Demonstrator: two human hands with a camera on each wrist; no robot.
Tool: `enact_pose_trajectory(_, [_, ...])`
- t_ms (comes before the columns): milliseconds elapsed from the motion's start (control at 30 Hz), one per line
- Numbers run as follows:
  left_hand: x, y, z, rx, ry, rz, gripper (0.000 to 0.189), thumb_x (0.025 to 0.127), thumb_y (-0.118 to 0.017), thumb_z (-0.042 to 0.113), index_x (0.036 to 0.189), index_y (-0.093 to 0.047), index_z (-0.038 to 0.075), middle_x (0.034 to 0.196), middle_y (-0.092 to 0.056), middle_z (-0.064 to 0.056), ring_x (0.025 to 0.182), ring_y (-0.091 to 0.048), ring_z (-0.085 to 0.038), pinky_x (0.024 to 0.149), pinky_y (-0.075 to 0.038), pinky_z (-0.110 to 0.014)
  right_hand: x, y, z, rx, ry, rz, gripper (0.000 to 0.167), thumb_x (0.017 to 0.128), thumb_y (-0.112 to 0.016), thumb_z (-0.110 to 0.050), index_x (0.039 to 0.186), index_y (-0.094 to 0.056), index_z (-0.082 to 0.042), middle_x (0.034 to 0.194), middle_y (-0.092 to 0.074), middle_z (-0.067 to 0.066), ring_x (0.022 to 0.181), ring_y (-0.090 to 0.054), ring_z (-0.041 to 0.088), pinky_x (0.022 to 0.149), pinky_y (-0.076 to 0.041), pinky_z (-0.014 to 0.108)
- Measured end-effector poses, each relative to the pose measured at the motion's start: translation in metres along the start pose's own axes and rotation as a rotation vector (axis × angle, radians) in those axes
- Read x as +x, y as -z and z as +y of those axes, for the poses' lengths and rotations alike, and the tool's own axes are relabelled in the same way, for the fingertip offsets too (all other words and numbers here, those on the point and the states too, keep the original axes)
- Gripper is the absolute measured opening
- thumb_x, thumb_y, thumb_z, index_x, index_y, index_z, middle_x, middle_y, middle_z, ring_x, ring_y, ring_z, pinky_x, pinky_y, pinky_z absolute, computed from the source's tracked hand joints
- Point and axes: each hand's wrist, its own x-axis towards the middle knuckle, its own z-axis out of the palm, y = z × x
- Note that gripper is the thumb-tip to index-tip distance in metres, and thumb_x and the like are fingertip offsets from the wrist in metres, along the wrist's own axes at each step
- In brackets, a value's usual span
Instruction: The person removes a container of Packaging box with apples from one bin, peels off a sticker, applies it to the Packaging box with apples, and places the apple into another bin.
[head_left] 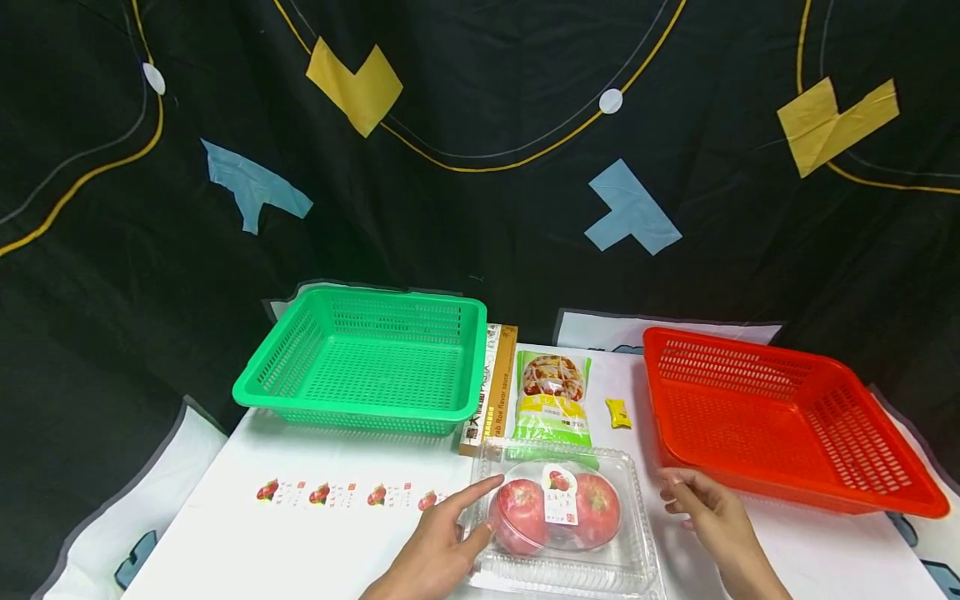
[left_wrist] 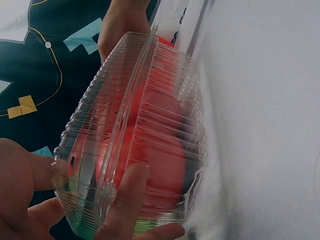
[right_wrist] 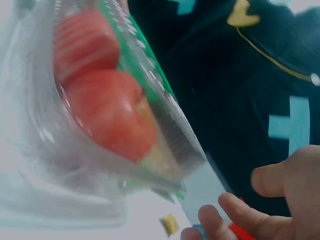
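Observation:
A clear plastic clamshell box (head_left: 637,517) with a labelled lid holds two red fruits that look like apples (head_left: 597,510). At the box's left side, my left hand (head_left: 438,537) has its thumb and index finger over the lid edge in the head view. Its other fingers (left_wrist: 125,200) lie against the ribbed side wall in the left wrist view, so it grips that side. My right hand (head_left: 712,521) is apart from the box on its right, with fingers loosely bent and nothing in them, between the box and the red basket (head_left: 738,454).
A green basket (head_left: 382,375) stands at the back left. Behind the box lie a brown and white carton (head_left: 501,383), a green food packet (head_left: 553,408) and a small yellow packet (head_left: 618,413). Several fruit labels (head_left: 318,493) line the white table (head_left: 247,546) on the left.

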Motion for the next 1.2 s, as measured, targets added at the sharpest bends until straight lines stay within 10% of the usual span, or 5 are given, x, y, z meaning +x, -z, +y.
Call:
enact_pose_trajectory(167, [0.0,0.001,0.001,-0.015,0.0,-0.002,0.053,0.097,-0.059,0.011,0.145,-0.048,0.028,0.123,-0.06,-0.009,0.036,-0.036,0.0,0.035,-0.035,-0.018,0.007,0.018,0.01,0.191,-0.089,-0.025,0.038,0.105,-0.043,-0.039,0.119,-0.065,-0.012,0.099,-0.063,0.006,0.087,-0.063,0.02,0.072,-0.05,0.032])
enact_pose_trajectory(400, [0.0,0.0,0.0,-0.02,0.02,-0.01,0.053,0.097,-0.059,0.012,0.146,-0.047,0.03,0.076,-0.061,-0.007,0.035,-0.035,0.001,0.036,-0.033,-0.018,0.015,0.035,0.021,0.372,-0.167,-0.079,0.042,0.104,-0.039,-0.047,0.111,-0.069,-0.018,0.092,-0.065,0.002,0.084,-0.062,0.017,0.071,-0.05,0.03])
enact_pose_trajectory(700, [0.002,0.0,0.0,-0.019,0.007,0.003,0.053,0.097,-0.059,0.011,0.145,-0.048,0.031,0.114,-0.064,-0.009,0.036,-0.037,0.0,0.036,-0.033,-0.019,0.02,0.052,0.038,0.699,-0.088,-0.163,0.046,0.105,-0.039,-0.042,0.099,-0.073,-0.013,0.087,-0.066,0.001,0.078,-0.065,0.015,0.068,-0.051,0.026])
enact_pose_trajectory(967, [0.0,-0.002,0.003,-0.118,0.017,-0.011,0.053,0.097,-0.056,0.006,0.146,-0.048,0.024,0.053,-0.047,0.004,0.036,-0.034,0.001,0.035,-0.031,-0.016,0.022,0.052,0.038,0.564,-0.068,-0.096,0.046,0.105,-0.039,-0.041,0.1,-0.073,-0.01,0.083,-0.065,0.0,0.076,-0.064,0.015,0.063,-0.05,0.026])
enact_pose_trajectory(1200, [-0.001,-0.005,0.01,-0.163,0.0,-0.027,0.051,0.099,-0.055,0.008,0.147,-0.047,0.023,0.058,-0.044,0.007,0.036,-0.033,0.001,0.036,-0.031,-0.016,0.023,0.051,0.038,0.492,-0.061,-0.053,0.046,0.106,-0.039,-0.041,0.099,-0.073,-0.01,0.08,-0.063,-0.001,0.073,-0.062,0.014,0.06,-0.049,0.025])
